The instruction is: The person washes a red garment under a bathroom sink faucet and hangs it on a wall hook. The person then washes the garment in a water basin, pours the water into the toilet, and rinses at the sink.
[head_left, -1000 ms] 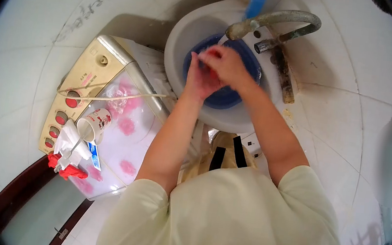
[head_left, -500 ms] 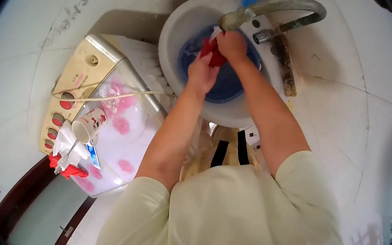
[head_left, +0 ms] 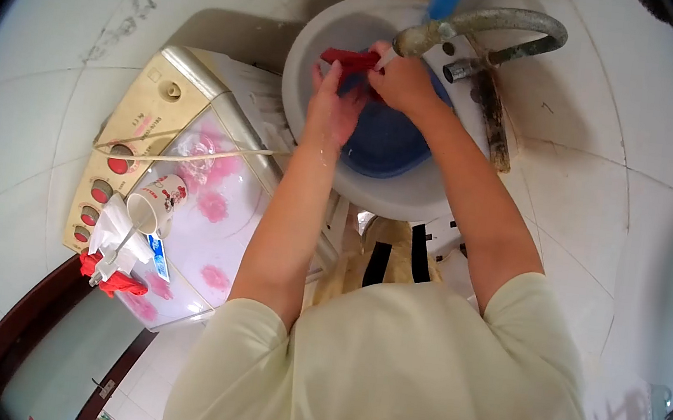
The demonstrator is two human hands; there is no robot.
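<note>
A wet-looking red cloth is stretched over the white washbasin. My right hand is closed on the cloth's right end, under the spout of the tap. My left hand is just below the cloth with its fingers apart, one fingertip at or very near the cloth's lower edge. Beneath both hands, a blue basin sits inside the washbasin. A thin stream from the spout falls beside my right hand.
To the left stands a washing machine with red knobs. On its lid are a paper cup, a toothpaste tube, white tissue and a red cloth item. A pale cord crosses the lid toward the washbasin.
The red cloth went from bunched between both hands to stretched out toward the left. My left hand has loosened and spread its fingers. The view has shifted slightly.
</note>
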